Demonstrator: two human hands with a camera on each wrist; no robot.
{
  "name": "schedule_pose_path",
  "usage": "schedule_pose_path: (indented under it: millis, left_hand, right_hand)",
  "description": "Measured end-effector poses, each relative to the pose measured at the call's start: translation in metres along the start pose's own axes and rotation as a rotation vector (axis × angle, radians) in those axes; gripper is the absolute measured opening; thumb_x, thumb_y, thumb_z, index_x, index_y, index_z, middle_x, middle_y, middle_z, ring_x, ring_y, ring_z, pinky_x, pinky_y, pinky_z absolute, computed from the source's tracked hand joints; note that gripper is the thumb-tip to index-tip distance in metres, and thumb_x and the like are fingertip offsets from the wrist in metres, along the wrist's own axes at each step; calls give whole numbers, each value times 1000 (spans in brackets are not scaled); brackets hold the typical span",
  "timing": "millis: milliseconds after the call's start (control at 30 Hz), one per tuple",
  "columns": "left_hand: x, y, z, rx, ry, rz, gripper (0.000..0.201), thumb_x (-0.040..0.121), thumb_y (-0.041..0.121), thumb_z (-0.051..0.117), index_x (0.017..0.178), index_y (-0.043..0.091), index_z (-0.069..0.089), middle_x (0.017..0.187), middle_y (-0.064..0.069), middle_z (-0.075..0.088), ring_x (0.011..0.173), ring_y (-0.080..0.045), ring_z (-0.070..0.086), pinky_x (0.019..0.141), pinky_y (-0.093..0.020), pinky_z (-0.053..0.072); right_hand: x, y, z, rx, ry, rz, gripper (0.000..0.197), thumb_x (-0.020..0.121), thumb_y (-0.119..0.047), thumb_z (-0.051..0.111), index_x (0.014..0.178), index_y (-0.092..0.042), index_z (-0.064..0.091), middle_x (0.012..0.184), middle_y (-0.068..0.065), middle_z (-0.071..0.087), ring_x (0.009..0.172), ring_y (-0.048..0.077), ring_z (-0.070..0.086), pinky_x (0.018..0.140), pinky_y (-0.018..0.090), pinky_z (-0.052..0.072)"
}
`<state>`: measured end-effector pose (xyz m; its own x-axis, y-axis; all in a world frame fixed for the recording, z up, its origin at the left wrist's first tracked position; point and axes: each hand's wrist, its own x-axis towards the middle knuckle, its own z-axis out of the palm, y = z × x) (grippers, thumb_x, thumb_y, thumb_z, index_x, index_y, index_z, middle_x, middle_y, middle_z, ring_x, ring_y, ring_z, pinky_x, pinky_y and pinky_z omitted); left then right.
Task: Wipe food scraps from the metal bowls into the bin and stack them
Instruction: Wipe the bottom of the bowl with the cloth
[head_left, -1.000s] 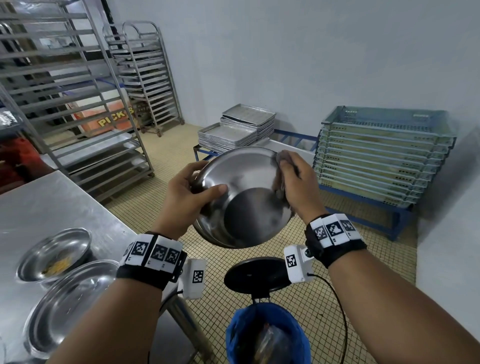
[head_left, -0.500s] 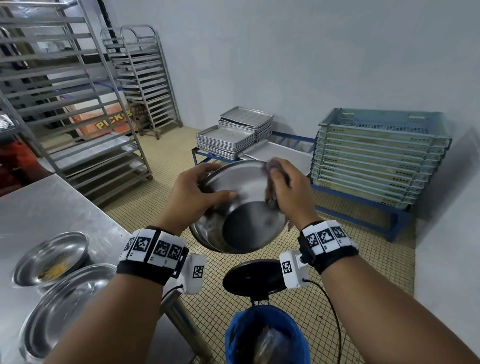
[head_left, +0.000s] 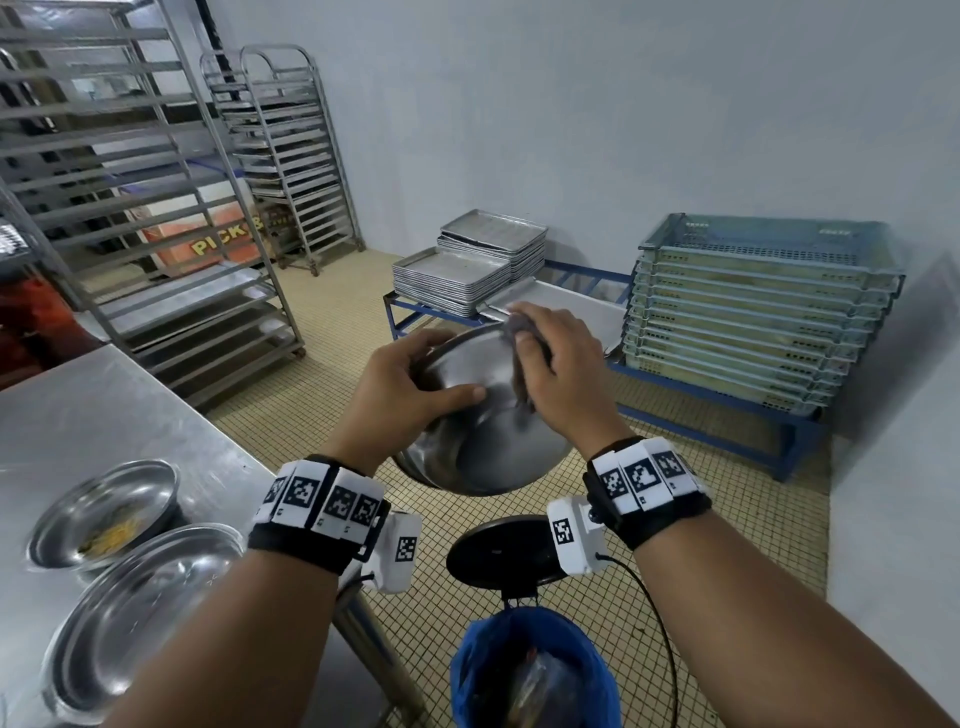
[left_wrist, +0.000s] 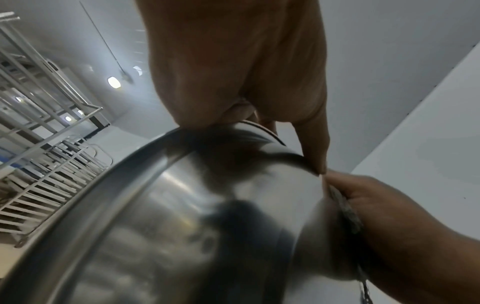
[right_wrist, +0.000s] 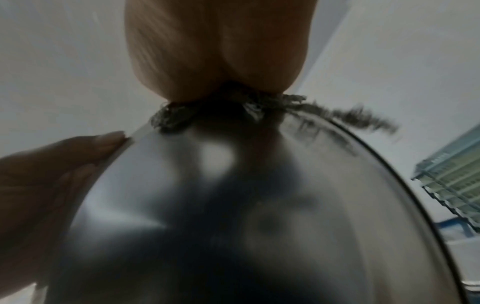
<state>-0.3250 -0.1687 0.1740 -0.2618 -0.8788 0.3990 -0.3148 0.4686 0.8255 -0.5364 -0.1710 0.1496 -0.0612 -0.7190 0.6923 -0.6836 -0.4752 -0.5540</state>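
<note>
A metal bowl (head_left: 483, 441) is tilted in the air above the blue-lined bin (head_left: 530, 670), its mouth facing me. My left hand (head_left: 410, 389) grips its left rim, thumb inside the bowl. My right hand (head_left: 556, 379) holds a grey cloth (head_left: 519, 332) pressed against the bowl's upper right rim and inner wall. The left wrist view shows the bowl's shiny outside (left_wrist: 182, 226) with fingers curled over the rim. In the right wrist view the frayed cloth (right_wrist: 259, 107) lies along the rim under my fingers. Two more bowls stand on the steel table: one with yellow scraps (head_left: 104, 514), another nearer me (head_left: 140, 618).
The bin's black lid (head_left: 498, 551) stands raised behind the bin. The steel table (head_left: 104, 415) runs along my left. Stacked metal trays (head_left: 467, 265) and blue-green crates (head_left: 753, 312) sit on low blue frames by the far wall. Tall tray racks (head_left: 156, 208) stand at left.
My right hand with the cloth has slid leftward along the bowl's upper rim and both hands have come closer together. The bowl has tipped a little more over the bin.
</note>
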Motion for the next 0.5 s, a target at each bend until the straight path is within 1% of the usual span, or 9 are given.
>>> schedule_pose_path:
  millis: [67, 133, 200, 233, 333, 367, 400, 433, 500]
  left_hand:
    - [-2, 0, 0, 3, 9, 7, 55, 68, 20, 98, 107, 45, 68, 99, 17, 76, 93, 0, 72, 77, -18, 59]
    - [-4, -2, -5, -46, 59, 0, 54, 63, 28, 96, 108, 43, 70, 97, 18, 78, 93, -3, 74, 76, -21, 60]
    - [-6, -6, -11, -85, 91, -18, 54, 61, 30, 94, 108, 41, 70, 96, 20, 78, 90, -4, 75, 72, -22, 61]
    - [-6, -6, -10, -81, 76, -24, 54, 62, 28, 95, 108, 42, 69, 95, 21, 78, 90, -4, 75, 73, -23, 61]
    - [-4, -6, 0, -32, 16, -9, 53, 67, 23, 97, 106, 45, 69, 101, 22, 76, 95, -5, 74, 81, -28, 62]
    - [-4, -5, 1, -38, 21, -7, 52, 66, 25, 97, 107, 45, 69, 102, 21, 77, 96, -5, 74, 81, -27, 61]
    - [-5, -5, -1, -64, 41, -9, 52, 65, 28, 96, 108, 43, 70, 102, 19, 78, 95, -7, 74, 79, -25, 61]
    - [-6, -7, -4, -106, 73, -13, 53, 63, 29, 95, 109, 39, 71, 101, 14, 79, 93, -9, 75, 76, -26, 61]
    - [-8, -10, -12, -227, 159, -37, 55, 62, 24, 94, 112, 29, 72, 98, 3, 80, 88, -18, 77, 71, -30, 63]
  right_hand:
    - [0, 4, 2, -29, -6, -34, 34, 103, -34, 43, 130, -25, 61, 115, -3, 65, 108, 17, 56, 95, 37, 41]
    - [-4, 11, -6, 106, 28, 119, 27, 106, -30, 45, 126, -27, 62, 110, -6, 67, 102, 13, 60, 92, 35, 48]
    - [-8, 15, -10, 228, 30, 262, 20, 107, -26, 46, 119, -29, 63, 102, -8, 68, 92, 6, 63, 86, 28, 54]
    - [-8, 11, -9, 219, 25, 249, 20, 107, -25, 46, 118, -28, 63, 100, -10, 67, 90, 5, 62, 84, 25, 53]
    - [0, -4, 0, -16, -29, -27, 33, 103, -33, 44, 129, -24, 63, 112, -6, 64, 105, 13, 57, 94, 32, 43]
    - [5, -5, 1, -57, -48, -80, 36, 103, -35, 43, 131, -24, 63, 115, -4, 65, 108, 15, 56, 96, 33, 40]
    - [7, -2, 0, -40, -51, -67, 36, 103, -35, 43, 131, -25, 63, 116, -2, 66, 108, 15, 57, 96, 34, 40]
    - [8, 0, -3, 24, -36, 0, 33, 103, -34, 44, 129, -26, 64, 114, -2, 67, 106, 15, 59, 95, 33, 43]
    - [5, 11, -14, 225, 2, 226, 25, 107, -31, 44, 123, -30, 64, 104, -6, 68, 94, 10, 64, 86, 31, 49]
